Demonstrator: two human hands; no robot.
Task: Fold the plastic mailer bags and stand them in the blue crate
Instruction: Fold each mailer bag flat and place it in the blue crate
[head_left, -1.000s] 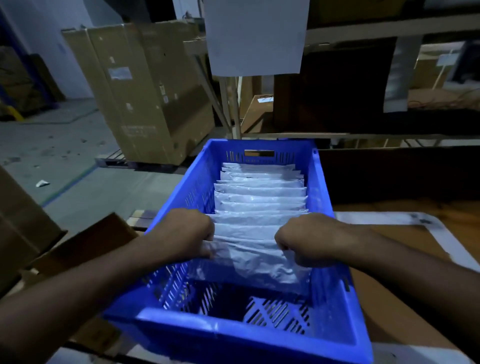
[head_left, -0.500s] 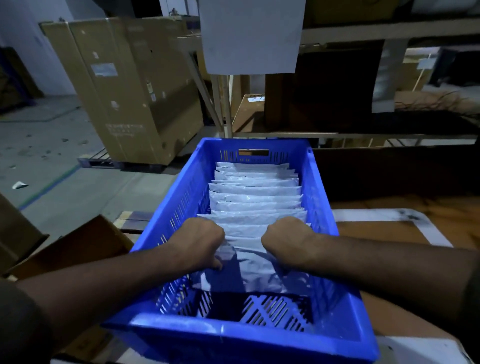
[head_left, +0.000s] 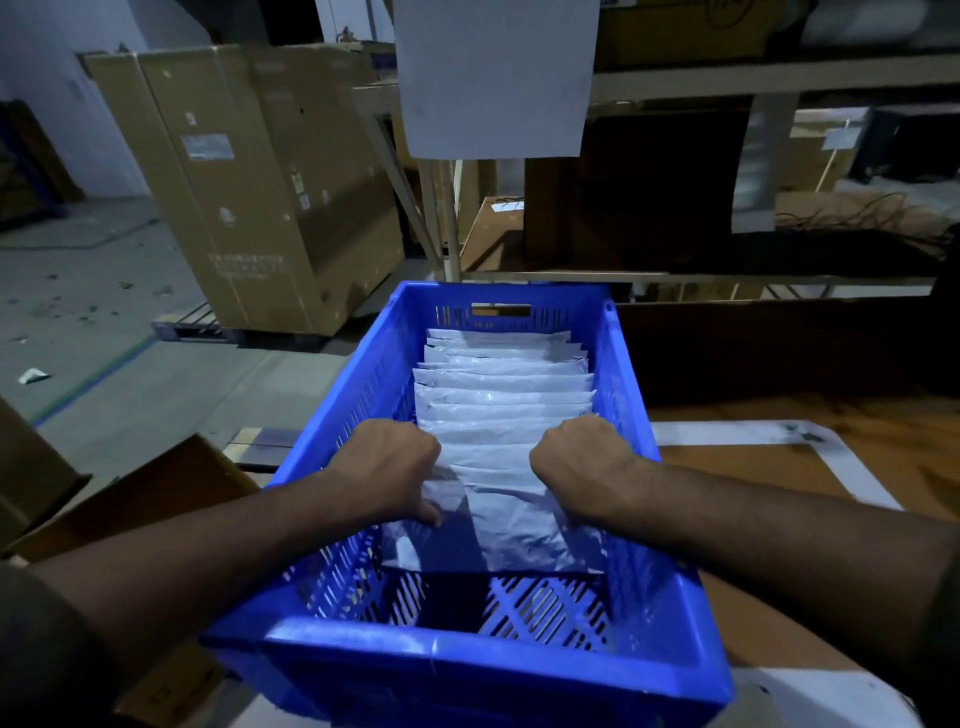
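Observation:
A blue slotted crate (head_left: 670, 613) stands in front of me on the table. Several folded white mailer bags (head_left: 504, 384) stand in a row from its far wall toward the middle. The nearest folded mailer bag (head_left: 514, 525) stands upright at the front of the row. My left hand (head_left: 395, 467) grips its upper left corner with curled fingers. My right hand (head_left: 582, 462) grips its upper right corner the same way. The fingertips of both hands are hidden behind the bag. The near third of the crate floor is bare.
A brown table with a white border (head_left: 810, 467) carries the crate. Cardboard flaps (head_left: 156, 499) lie at the lower left. Large cartons (head_left: 260, 187) stand on a pallet at the back left. Metal shelving (head_left: 727, 83) with a hanging white sheet (head_left: 493, 78) rises behind the crate.
Both hands have pushed the nearest bag a little farther into the crate, against the row. It now stands more upright. My view has shifted slightly.

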